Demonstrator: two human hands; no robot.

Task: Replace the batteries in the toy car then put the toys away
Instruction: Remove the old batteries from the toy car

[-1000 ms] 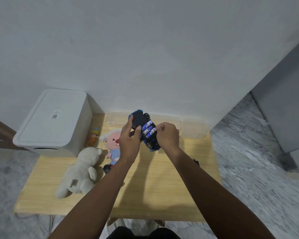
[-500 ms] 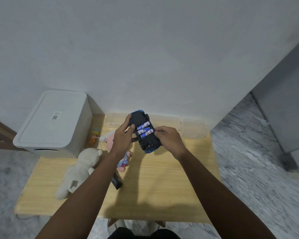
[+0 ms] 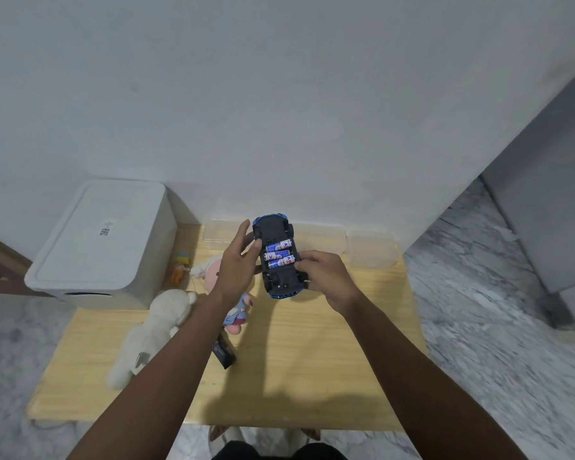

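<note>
left hand (image 3: 238,265) steadies toy car (image 3: 278,257) | right hand (image 3: 326,277) grips side

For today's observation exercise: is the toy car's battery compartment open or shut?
Open: the toy car is held underside up, three batteries lying exposed with no cover over them.

Matt plastic toy car (image 3: 278,257), pale wood table (image 3: 312,360), plush bear (image 3: 153,330)

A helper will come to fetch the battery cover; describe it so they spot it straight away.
On the wooden table, look just right of the white plush bear, below the pink doll. The battery cover is a small flat black plate, the only hard dark piece among soft toys.
</note>
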